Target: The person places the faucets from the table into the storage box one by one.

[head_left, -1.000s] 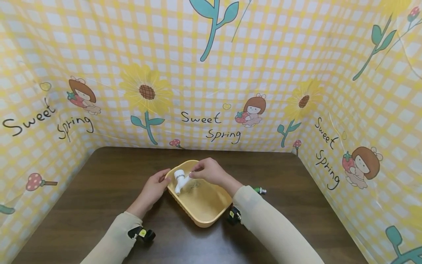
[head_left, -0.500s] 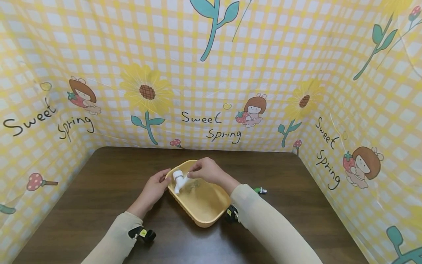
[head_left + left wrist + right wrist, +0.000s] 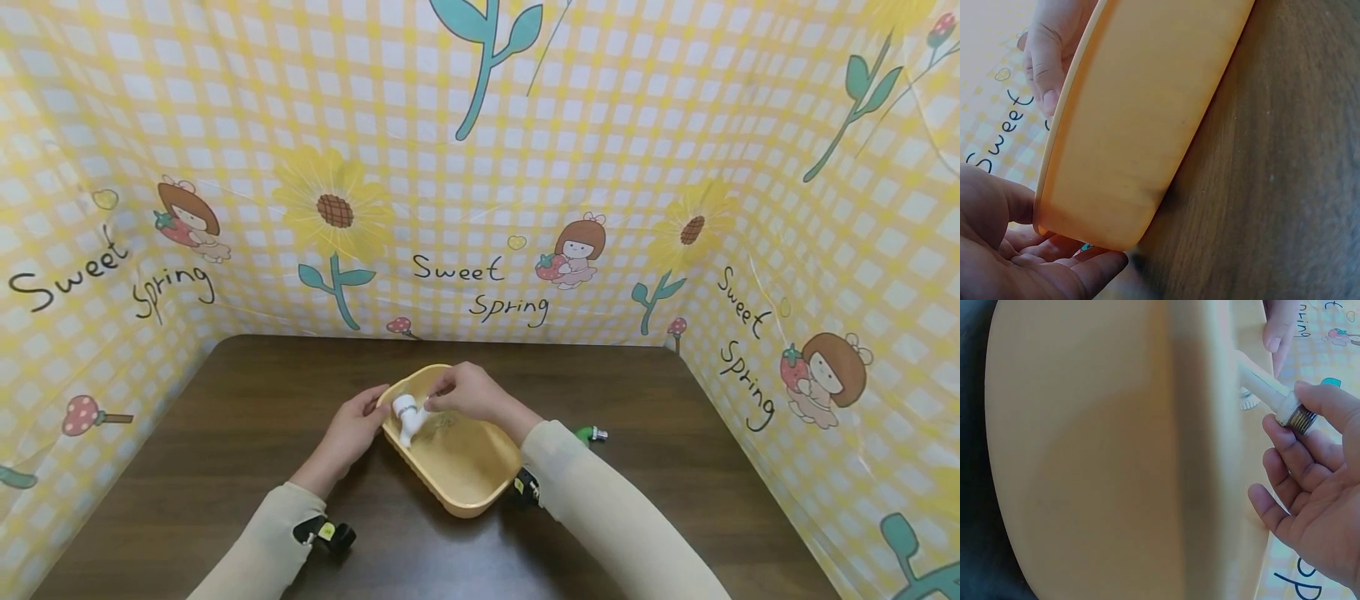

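A white plastic tap point(image 3: 407, 419) with a round knob is over the inside of a yellow basin point(image 3: 480, 506), near its left end. My right hand point(image 3: 476, 392) pinches the tap's inlet end between thumb and index finger; in the right wrist view a dark threaded end point(image 3: 1302, 420) sticks out past the fingertips. The other fingers of that hand are loosely bent. At the basin's far left corner my left hand point(image 3: 348, 429) grips the rim. In the left wrist view its thumb is on the rim and its fingers point(image 3: 1100, 272) lie under the basin's outer wall.
A green piece with a metal end point(image 3: 595, 433) lies on the brown wooden table point(image 3: 247, 417), partly hidden behind the right forearm. Yellow checked cloth point(image 3: 480, 183) surrounds the table at the back and sides. Each wrist wears a small black camera point(image 3: 330, 533).
My right hand has moved slightly left with the tap, then slightly down into the basin. The left hand keeps its hold on the rim.
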The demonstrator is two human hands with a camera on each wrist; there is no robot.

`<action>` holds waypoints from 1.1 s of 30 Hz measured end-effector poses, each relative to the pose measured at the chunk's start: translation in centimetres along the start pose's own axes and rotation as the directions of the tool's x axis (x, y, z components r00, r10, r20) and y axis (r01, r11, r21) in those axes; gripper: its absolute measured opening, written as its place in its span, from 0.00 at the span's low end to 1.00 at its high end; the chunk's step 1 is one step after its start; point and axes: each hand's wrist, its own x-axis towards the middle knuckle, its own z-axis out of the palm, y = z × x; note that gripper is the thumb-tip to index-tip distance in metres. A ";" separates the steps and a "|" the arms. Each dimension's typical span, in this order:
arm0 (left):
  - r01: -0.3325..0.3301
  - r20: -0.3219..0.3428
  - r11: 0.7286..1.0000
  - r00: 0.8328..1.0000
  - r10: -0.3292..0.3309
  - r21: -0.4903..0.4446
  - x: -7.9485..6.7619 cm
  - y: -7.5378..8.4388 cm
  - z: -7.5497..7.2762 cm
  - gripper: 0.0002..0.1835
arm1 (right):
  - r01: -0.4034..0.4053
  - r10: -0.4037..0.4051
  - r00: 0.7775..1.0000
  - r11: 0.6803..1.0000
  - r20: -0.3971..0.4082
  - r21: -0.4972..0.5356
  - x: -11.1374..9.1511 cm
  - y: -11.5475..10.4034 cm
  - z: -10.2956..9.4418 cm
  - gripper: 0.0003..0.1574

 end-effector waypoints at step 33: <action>-0.012 -0.055 0.998 0.998 0.009 -0.055 -0.6 -0.3 0.7 0.26 | 0.096 -0.081 0.989 0.989 0.125 -0.115 0.1 0.8 -0.9 0.12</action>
